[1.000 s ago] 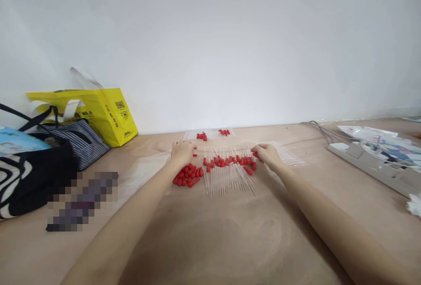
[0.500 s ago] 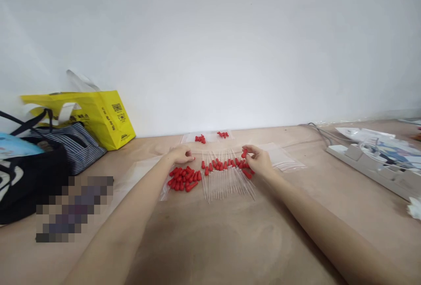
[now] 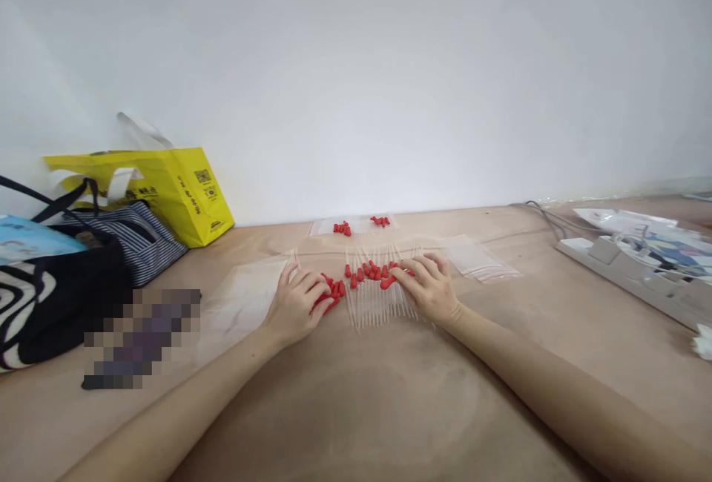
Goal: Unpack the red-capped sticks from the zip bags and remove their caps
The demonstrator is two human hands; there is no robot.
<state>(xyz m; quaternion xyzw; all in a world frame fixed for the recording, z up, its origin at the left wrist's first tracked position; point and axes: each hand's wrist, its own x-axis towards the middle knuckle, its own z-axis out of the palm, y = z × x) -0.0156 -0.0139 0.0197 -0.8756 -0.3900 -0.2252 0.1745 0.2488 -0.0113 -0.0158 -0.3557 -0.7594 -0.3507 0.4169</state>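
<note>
My left hand (image 3: 296,305) is curled over a pile of red rubber dropper bulbs (image 3: 337,289), its fingers and thumb around some of them. Its palm hides much of the pile. My right hand (image 3: 431,291) lies low over the right end of a row of thin clear dropper tubes (image 3: 374,311). A single red dropper bulb (image 3: 388,283) sticks out from its fingertips, which are closed on it. More red bulbs (image 3: 367,271) lie across the tubes between the hands. The right hand covers the row's right end.
Clear plastic bags (image 3: 478,256) lie flat on the wooden table (image 3: 356,408). Two small red groups (image 3: 342,229) sit near the wall. At left stand a yellow bag (image 3: 189,196), a striped pouch (image 3: 147,237) and a black bag (image 3: 83,282). A power strip (image 3: 623,267) with cables is at right.
My left hand has moved nearer and down onto the red pile, now partly covering it. The right hand has lowered from above the row's right end, bringing its red bulb down and left.
</note>
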